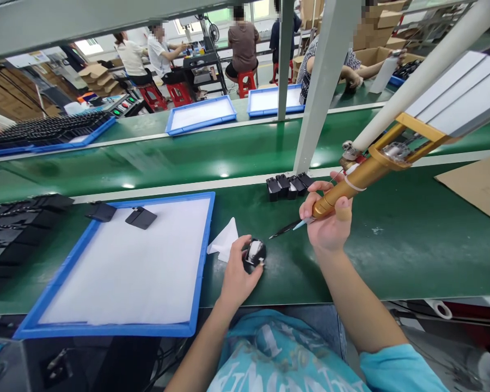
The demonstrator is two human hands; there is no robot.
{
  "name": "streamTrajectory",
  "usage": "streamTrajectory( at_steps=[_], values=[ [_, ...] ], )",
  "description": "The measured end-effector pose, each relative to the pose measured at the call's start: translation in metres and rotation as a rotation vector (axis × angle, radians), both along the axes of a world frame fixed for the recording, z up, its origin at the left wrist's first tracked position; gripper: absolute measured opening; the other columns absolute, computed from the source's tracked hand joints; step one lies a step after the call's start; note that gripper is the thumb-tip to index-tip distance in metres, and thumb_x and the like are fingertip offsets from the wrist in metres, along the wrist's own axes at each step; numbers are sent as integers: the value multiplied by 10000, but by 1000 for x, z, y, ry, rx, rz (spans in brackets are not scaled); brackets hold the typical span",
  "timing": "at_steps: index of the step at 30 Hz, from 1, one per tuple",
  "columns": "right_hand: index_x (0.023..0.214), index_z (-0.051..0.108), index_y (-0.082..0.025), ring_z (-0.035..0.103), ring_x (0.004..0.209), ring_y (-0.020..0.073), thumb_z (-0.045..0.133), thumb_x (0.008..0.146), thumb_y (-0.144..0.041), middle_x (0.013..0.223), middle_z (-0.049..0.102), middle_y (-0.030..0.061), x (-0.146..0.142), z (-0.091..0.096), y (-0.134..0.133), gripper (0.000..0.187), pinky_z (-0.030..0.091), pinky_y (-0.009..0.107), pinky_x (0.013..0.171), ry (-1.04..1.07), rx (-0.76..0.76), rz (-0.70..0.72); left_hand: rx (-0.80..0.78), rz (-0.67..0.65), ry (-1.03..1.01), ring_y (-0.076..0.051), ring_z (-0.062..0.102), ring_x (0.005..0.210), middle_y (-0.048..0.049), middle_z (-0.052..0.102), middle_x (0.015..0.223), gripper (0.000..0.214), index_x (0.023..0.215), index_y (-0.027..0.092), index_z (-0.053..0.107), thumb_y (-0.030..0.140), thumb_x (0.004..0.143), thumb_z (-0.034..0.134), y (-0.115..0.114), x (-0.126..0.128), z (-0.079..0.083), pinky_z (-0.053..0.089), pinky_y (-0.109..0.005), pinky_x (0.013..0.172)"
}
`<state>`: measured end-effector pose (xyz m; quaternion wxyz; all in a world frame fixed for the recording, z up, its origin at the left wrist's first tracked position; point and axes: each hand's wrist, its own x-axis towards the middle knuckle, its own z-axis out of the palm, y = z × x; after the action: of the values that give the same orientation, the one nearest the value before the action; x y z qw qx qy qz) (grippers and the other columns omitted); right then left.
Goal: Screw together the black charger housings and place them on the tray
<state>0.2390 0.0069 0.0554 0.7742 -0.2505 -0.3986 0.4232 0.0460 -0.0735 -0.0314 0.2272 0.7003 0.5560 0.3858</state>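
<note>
My left hand (237, 275) is closed around a small black plastic case (256, 251) with a white inside, holding it just over the green bench. In my right hand (330, 231) is a gold-coloured dispensing gun (347, 189) with a pale blue nozzle (301, 224) slanting down to the left. The nozzle tip is apart from the case. A thin black pointed tool (282, 231) shows below the nozzle; its kind is unclear. Beside my left hand lies a crumpled white cloth or paper (225, 239). Several small black cases (288, 188) stand in a row behind my right hand.
A blue-rimmed tray (199, 267) on the left carries two black boxes (141, 218). More black units (16, 234) are stacked at far left. A grey post (320, 87) rises behind the row, and cardboard (477, 182) lies at right. Co-workers sit across the conveyor (224, 152).
</note>
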Motion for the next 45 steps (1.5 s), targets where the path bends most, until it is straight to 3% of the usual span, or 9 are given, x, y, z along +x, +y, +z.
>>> streamTrajectory(
  at_steps=[3,9,17,26,34,45],
  values=[
    [1068,508,-297,471,448,67,550,824,-487,882,565,-16,0,0,0,312,389,239,395,18,11,22,1,-8,-10,-226,527,1217,-104,510,1322,556,1358,251,398,164,843,589,-3,-15,2,547,-356,903],
    [1068,508,-293,472,452,64,553,819,-507,890,560,-13,0,-1,0,332,394,240,399,7,9,20,220,-33,195,-208,608,1111,-70,631,1202,351,1213,243,569,175,871,613,-7,-24,-2,515,-380,980],
    [1092,485,-302,457,451,63,529,820,-543,882,544,-13,0,-2,1,366,399,243,404,-38,-17,-10,279,-43,252,-200,623,1091,-71,637,1212,421,1278,244,565,118,877,587,-7,-26,-5,520,-354,974],
    [1077,525,-294,478,449,67,557,817,-504,878,569,-14,1,-1,1,336,401,242,401,3,10,15,241,-38,234,-187,616,1040,-60,608,1157,454,1262,264,583,107,836,596,-2,-22,-2,539,-310,885],
    [1103,543,-288,492,460,74,559,833,-464,882,586,-8,0,-2,0,323,400,238,403,34,42,36,104,-54,179,-184,599,1018,-57,564,1108,479,1260,261,576,106,806,585,1,-20,8,532,-311,855],
    [1101,496,-308,458,455,71,530,806,-543,884,550,-8,0,-1,-1,379,400,248,405,-37,-35,-5,54,-74,77,-203,603,1059,-75,532,1308,297,1087,245,630,119,828,560,-1,-18,12,520,-391,932]
  ],
)
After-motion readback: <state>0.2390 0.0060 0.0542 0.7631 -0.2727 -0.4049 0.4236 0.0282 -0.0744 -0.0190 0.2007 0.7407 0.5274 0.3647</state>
